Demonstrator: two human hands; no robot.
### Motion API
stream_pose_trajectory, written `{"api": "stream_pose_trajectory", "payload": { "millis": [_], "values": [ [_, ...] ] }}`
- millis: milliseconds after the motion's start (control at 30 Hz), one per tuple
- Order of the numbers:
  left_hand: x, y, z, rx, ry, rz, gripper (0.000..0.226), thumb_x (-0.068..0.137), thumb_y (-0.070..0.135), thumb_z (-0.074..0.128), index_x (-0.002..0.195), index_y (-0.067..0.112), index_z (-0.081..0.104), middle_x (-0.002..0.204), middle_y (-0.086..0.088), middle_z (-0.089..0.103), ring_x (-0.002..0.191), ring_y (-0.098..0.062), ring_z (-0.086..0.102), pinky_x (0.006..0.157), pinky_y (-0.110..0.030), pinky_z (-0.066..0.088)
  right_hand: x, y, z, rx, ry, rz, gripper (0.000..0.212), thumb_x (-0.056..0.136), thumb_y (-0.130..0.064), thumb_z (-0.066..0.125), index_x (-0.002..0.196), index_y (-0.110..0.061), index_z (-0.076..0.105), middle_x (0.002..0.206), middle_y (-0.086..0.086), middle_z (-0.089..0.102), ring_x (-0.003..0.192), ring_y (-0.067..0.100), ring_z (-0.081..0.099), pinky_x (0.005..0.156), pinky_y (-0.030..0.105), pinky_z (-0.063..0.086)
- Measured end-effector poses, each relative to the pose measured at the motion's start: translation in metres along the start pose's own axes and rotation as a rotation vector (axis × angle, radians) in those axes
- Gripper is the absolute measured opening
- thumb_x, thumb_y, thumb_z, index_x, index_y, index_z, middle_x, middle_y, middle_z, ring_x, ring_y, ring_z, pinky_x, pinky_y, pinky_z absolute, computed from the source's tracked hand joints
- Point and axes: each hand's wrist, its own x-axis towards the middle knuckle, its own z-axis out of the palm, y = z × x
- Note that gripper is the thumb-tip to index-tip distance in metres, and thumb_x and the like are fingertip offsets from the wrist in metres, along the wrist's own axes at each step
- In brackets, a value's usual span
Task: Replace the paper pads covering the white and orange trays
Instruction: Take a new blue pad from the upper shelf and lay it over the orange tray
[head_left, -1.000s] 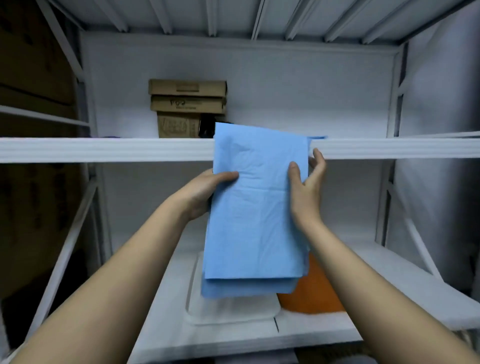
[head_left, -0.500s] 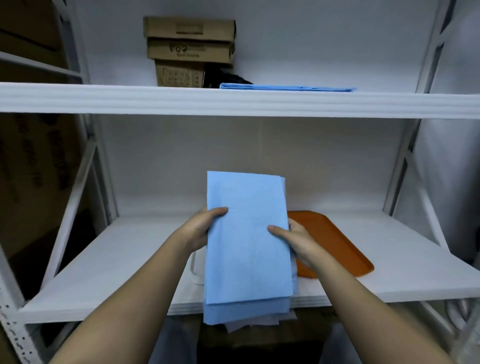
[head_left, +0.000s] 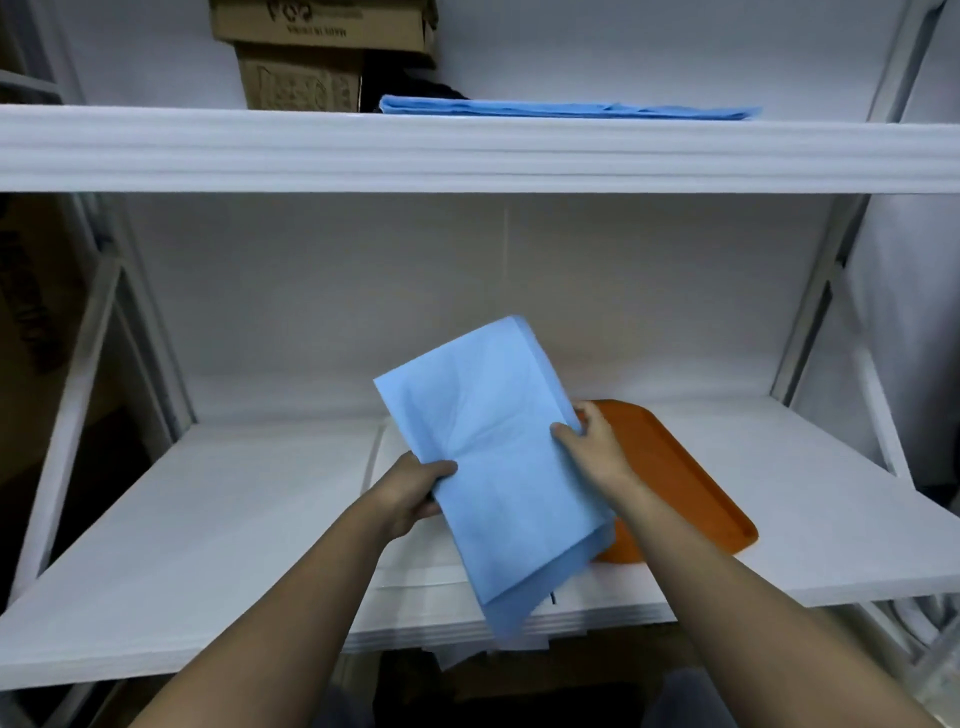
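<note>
A: How are the fingers set?

B: The pads (head_left: 493, 467) are gripped by both hands. The left hand (head_left: 410, 493) is curled round the lower left edge, thumb laid on top; the right hand (head_left: 592, 452) pinches the right edge, thumb in front and the other fingers hidden behind. Neither hand is released.

A: And where are the pads held?

B: They are held folded and tilted, above the front of the lower shelf (head_left: 208, 545), over the trays. A second layer can be seen hanging below the front sheet, so more than one pad is probably carried. It is judged that the two-sided grip is kept so the limp sheets can be parted and spread.

A: The trays?

B: The orange tray (head_left: 680, 488) lies bare on the lower shelf, to the right of and partly behind the pads. The white tray (head_left: 395, 447) is mostly hidden behind them; only part of its rim is made out.

A: Further out?

B: More blue pads (head_left: 566, 109) are stacked flat on the upper shelf (head_left: 467, 156), beside cardboard boxes (head_left: 311, 47).

A: Any writing?

B: Print is seen on the boxes, but it cannot be read with certainty.
</note>
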Motion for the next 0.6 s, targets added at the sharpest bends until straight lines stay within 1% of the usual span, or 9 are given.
{"api": "stream_pose_trajectory", "payload": {
  "millis": [100, 167, 200, 267, 333, 367, 467, 533, 600],
  "values": [
    [0.015, -0.002, 0.008, -0.157, 0.063, -0.006, 0.03, 0.093, 0.005, 0.049, 0.121, 0.014, 0.055, 0.107, 0.0, 0.068, 0.096, -0.02, 0.064, 0.088, -0.039, 0.053, 0.009, 0.031, -0.005, -0.08, 0.157, 0.125, 0.061, 0.085, -0.041, 0.06, 0.137, -0.02, 0.037, 0.122, -0.004, 0.051, 0.117, 0.024, 0.052, 0.101, 0.047, 0.041],
    [0.024, -0.003, 0.016, -0.29, 0.121, -0.01, 0.029, 0.094, 0.003, 0.047, 0.121, 0.012, 0.053, 0.103, -0.001, 0.067, 0.089, -0.02, 0.064, 0.072, -0.033, 0.058, 0.011, 0.05, -0.007, 0.015, 0.252, 0.236, 0.078, 0.078, -0.05, 0.064, 0.142, -0.017, 0.034, 0.135, 0.001, 0.049, 0.124, 0.027, 0.048, 0.102, 0.048, 0.041],
    [0.027, -0.003, 0.02, -0.359, 0.159, -0.019, 0.029, 0.094, 0.002, 0.046, 0.122, 0.012, 0.051, 0.103, -0.002, 0.066, 0.088, -0.02, 0.064, 0.063, -0.031, 0.059, 0.009, 0.055, -0.007, 0.14, 0.241, 0.311, 0.083, 0.078, -0.05, 0.066, 0.144, -0.015, 0.03, 0.14, 0.005, 0.046, 0.127, 0.029, 0.047, 0.101, 0.046, 0.042],
    [0.033, -0.006, 0.032, -0.473, 0.23, -0.057, 0.033, 0.094, 0.001, 0.046, 0.125, 0.01, 0.048, 0.104, -0.004, 0.064, 0.086, -0.022, 0.064, 0.06, -0.033, 0.059, 0.005, 0.066, -0.005, 0.388, 0.042, 0.525, 0.083, 0.08, -0.058, 0.063, 0.146, -0.018, 0.03, 0.141, 0.003, 0.045, 0.126, 0.029, 0.048, 0.098, 0.045, 0.044],
    [0.039, -0.01, 0.043, -0.533, 0.279, -0.094, 0.036, 0.094, 0.0, 0.046, 0.129, 0.008, 0.046, 0.104, -0.006, 0.062, 0.083, -0.022, 0.062, 0.064, -0.035, 0.058, -0.001, 0.068, -0.004, 0.623, -0.185, 0.676, 0.077, 0.073, -0.069, 0.063, 0.135, -0.027, 0.048, 0.135, 0.007, 0.053, 0.118, 0.031, 0.055, 0.09, 0.047, 0.049],
    [0.04, -0.011, 0.048, -0.549, 0.295, -0.108, 0.036, 0.094, 0.0, 0.047, 0.129, 0.008, 0.046, 0.104, -0.007, 0.061, 0.081, -0.022, 0.062, 0.06, -0.033, 0.058, -0.002, 0.07, -0.004, 0.718, -0.231, 0.695, 0.071, 0.071, -0.069, 0.065, 0.129, -0.027, 0.054, 0.131, 0.009, 0.056, 0.115, 0.031, 0.058, 0.085, 0.046, 0.052],
    [0.042, -0.015, 0.065, -0.573, 0.302, -0.127, 0.036, 0.094, 0.001, 0.048, 0.129, 0.006, 0.047, 0.104, -0.008, 0.061, 0.08, -0.021, 0.06, 0.05, -0.028, 0.057, -0.004, 0.066, -0.004, 0.839, -0.233, 0.623, 0.047, 0.082, -0.048, 0.065, 0.119, -0.019, 0.062, 0.112, 0.009, 0.07, 0.096, 0.024, 0.069, 0.072, 0.034, 0.056],
    [0.041, -0.018, 0.073, -0.565, 0.282, -0.122, 0.035, 0.094, 0.001, 0.048, 0.129, 0.007, 0.047, 0.111, -0.008, 0.061, 0.084, -0.021, 0.06, 0.058, -0.033, 0.056, -0.004, 0.064, -0.004, 0.817, -0.178, 0.557, 0.037, 0.086, -0.026, 0.067, 0.119, -0.013, 0.062, 0.094, 0.007, 0.074, 0.076, 0.019, 0.072, 0.056, 0.027, 0.055],
    [0.042, -0.022, 0.076, -0.544, 0.257, -0.103, 0.037, 0.093, 0.001, 0.049, 0.129, 0.008, 0.048, 0.116, -0.009, 0.061, 0.09, -0.023, 0.061, 0.062, -0.032, 0.054, 0.0, 0.067, -0.009, 0.628, -0.068, 0.448, 0.039, 0.085, -0.013, 0.068, 0.124, -0.013, 0.058, 0.095, 0.005, 0.072, 0.075, 0.019, 0.069, 0.051, 0.025, 0.051]
  ]
}}
